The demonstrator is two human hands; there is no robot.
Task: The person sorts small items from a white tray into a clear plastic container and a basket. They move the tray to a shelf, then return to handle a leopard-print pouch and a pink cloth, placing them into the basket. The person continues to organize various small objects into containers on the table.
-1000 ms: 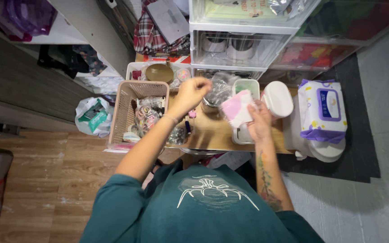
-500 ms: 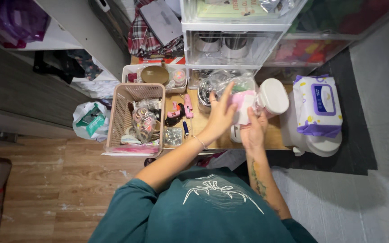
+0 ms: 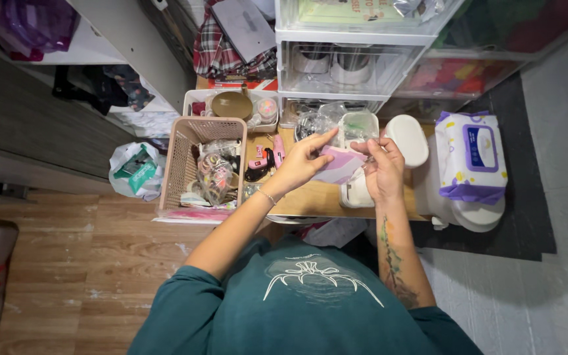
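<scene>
Cramped corner, low wooden table (image 3: 310, 200) under stacked clear drawers (image 3: 343, 66). Left hand (image 3: 300, 161) and right hand (image 3: 382, 167) both pinch small pink-lilac packet (image 3: 340, 164), held above table just in front of clear tub (image 3: 357, 125). Risk: packet slipping or spilling into clutter below (grip is fingertips only). Crowding: pink basket (image 3: 189, 164) of trinkets at left, pink glue gun (image 3: 261, 161) beside it, white lidded container (image 3: 407, 139) and wipes pack (image 3: 471, 154) close at right. Little free surface.
</scene>
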